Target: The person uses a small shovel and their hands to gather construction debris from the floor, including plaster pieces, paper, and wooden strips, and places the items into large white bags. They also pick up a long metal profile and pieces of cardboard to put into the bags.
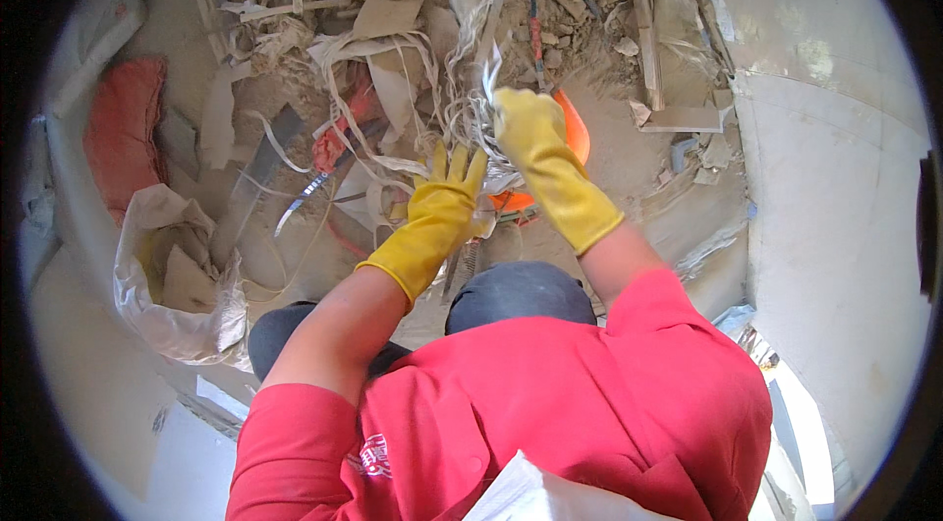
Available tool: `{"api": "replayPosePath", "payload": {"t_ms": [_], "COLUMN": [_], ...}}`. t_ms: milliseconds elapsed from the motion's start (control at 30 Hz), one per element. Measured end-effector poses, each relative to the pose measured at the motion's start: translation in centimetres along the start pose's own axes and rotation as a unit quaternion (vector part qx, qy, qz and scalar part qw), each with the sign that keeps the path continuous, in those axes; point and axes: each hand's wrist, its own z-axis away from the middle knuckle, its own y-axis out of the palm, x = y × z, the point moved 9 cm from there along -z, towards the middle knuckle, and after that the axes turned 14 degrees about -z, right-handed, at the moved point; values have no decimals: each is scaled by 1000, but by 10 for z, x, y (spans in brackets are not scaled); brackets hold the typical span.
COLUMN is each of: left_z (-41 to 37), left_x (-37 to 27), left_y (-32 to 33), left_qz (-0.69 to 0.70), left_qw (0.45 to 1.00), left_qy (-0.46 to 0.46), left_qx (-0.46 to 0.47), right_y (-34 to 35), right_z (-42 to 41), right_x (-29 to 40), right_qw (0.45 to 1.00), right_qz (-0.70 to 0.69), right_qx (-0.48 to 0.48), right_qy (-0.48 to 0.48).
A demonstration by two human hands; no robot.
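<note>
My right hand, in a yellow rubber glove, is closed in a fist around white plastic strips that stick out past it. My left hand, gloved the same way, lies with its fingers spread against the near side of the tangled strips. It grips nothing that I can see. Looser pale strips trail off to the left over the rubble. Behind and below my right hand shows an orange plastic object, mostly hidden by the glove and the strips.
Broken board and plaster rubble is heaped ahead. A wooden batten lies at the right, near a pale wall. At the left are a white woven sack holding debris and a red sack. A red-taped rod lies ahead.
</note>
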Motion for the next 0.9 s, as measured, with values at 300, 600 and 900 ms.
{"api": "replayPosePath", "payload": {"t_ms": [300, 600, 900], "left_z": [-13, -22, -20], "left_x": [9, 19, 13], "left_y": [11, 31, 19], "left_qz": [-141, -165, -130], "left_qw": [969, 962, 978], "left_qy": [106, 128, 68], "left_qx": [-175, -174, -151], "right_y": [-1, 17, 103], "right_z": [92, -13, -125], "right_x": [-49, 139, 205], "right_qw": [955, 921, 913], "right_qz": [-77, 146, 231], "right_qx": [93, 204, 176], "right_qy": [271, -299, -286]}}
